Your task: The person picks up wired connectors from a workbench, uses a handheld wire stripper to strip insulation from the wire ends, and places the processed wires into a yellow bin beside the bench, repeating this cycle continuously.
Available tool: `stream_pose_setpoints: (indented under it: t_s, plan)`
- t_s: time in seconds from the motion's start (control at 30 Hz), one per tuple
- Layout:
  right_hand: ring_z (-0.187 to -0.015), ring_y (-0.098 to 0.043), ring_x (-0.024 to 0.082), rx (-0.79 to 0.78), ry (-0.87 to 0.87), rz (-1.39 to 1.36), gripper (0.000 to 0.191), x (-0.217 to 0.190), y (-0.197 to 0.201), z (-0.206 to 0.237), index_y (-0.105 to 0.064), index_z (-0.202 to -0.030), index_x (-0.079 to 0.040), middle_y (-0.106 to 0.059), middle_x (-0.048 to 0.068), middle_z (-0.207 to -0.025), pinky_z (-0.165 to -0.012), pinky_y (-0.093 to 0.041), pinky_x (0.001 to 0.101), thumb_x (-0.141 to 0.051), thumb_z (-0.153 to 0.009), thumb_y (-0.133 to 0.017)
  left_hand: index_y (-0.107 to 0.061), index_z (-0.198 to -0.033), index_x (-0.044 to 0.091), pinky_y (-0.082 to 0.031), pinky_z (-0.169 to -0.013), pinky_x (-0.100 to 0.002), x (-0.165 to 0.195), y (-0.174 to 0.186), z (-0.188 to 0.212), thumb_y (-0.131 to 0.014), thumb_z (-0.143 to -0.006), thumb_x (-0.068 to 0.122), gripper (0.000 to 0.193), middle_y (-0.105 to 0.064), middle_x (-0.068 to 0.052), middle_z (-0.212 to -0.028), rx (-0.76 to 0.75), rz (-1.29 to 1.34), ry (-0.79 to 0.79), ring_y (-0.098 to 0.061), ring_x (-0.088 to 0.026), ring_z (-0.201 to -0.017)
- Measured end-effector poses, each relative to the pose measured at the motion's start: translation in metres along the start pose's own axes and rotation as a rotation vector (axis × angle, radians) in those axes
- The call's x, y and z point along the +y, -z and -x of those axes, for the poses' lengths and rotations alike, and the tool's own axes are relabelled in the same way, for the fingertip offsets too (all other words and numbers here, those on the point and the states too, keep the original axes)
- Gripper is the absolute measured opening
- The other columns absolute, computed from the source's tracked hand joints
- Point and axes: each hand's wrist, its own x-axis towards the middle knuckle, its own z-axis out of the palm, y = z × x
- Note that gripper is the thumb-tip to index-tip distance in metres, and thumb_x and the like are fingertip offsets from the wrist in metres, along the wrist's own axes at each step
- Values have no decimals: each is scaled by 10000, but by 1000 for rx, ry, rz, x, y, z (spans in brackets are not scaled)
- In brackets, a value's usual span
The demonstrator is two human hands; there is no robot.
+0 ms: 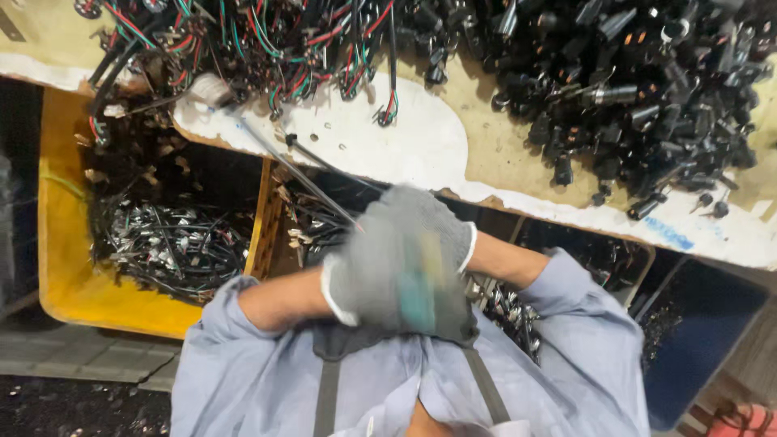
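Both my hands wear grey knit gloves and are pressed together over my lap, blurred by motion. My left hand (368,295) comes in from the left and seems closed around a tool with a teal and yellow handle (421,287). My right hand (421,222) lies over it from the right, closed on the end of a thin grey cable (295,170). That cable runs up and left to a pale plug (212,89) on the white worktop (421,146). Exactly how the fingers grip is hidden by the blur.
A tangle of red, green and black wires (275,40) lies at the worktop's back left, and a heap of black connectors (639,73) at its right. Below the table edge, a yellow crate (61,243) holds cut wire pieces. A dark blue bin (704,324) stands at the right.
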Motion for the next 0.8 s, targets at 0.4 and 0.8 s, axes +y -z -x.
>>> stream_pose_setpoints:
  t_s: [0.4,0.8]
  plan:
    - [-804,-669,331,172,-667,483,209,119,34,-6,-653,-1107,-111,-639,136,-945,-639,-526,459,-200,-929,-714,-753,-1015,107,-549,-662,-483,-116,50,-50,-872,-713,352,407,-674,-189,-978,388,-863,612,-682,-369,-808]
    - [-1084,-686,291,595,-534,-99,263,102,63,8,-689,-1244,-65,-657,161,-1209,-995,-570,371,21,-1001,-638,-717,-1087,153,-532,-683,-525,-118,83,-56,-826,-698,293,428,-672,-188,-931,408,-741,680,-681,-390,-865]
